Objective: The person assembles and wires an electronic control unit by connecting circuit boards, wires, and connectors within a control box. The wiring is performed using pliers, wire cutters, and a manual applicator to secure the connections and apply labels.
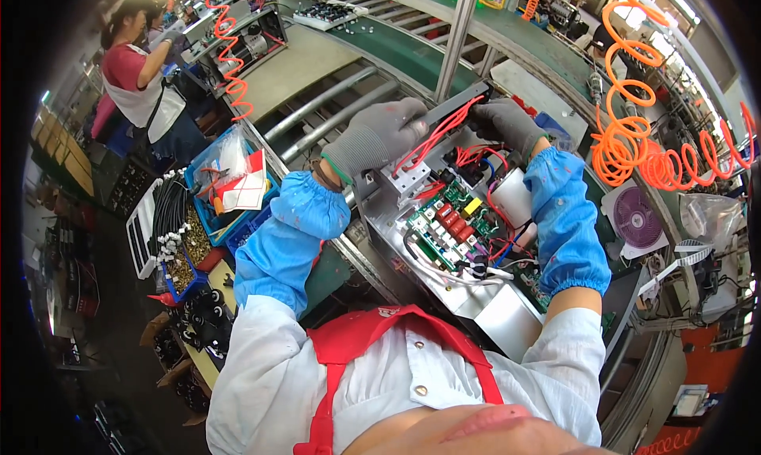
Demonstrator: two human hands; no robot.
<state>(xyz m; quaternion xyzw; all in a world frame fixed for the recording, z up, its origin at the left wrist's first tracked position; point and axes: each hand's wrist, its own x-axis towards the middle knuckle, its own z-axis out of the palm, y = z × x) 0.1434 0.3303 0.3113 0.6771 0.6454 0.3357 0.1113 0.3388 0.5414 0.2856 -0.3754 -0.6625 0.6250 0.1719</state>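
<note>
An open metal equipment housing [444,277] lies in front of me, with a green circuit board [448,225] inside. A silver cylinder [514,197] sits at the board's right. At the housing's far end stands a dark end panel [458,103], with red wires [436,138] looping beside it. My left hand [380,134], in a grey glove, is closed at the panel's left end, beside a silver metal block [407,181]. My gloved right hand [511,126] is bent in at the panel's right end, above the wires. Its fingertips are partly hidden, and what they grip does not show.
On the left are a blue bin [261,201] with bags and papers, black cables [170,209] and a tray of brass fittings [184,273]. Metal rollers [329,102] run behind. Orange coiled hoses [626,130] hang at right near a purple fan [636,217]. Another person [147,78] stands far left.
</note>
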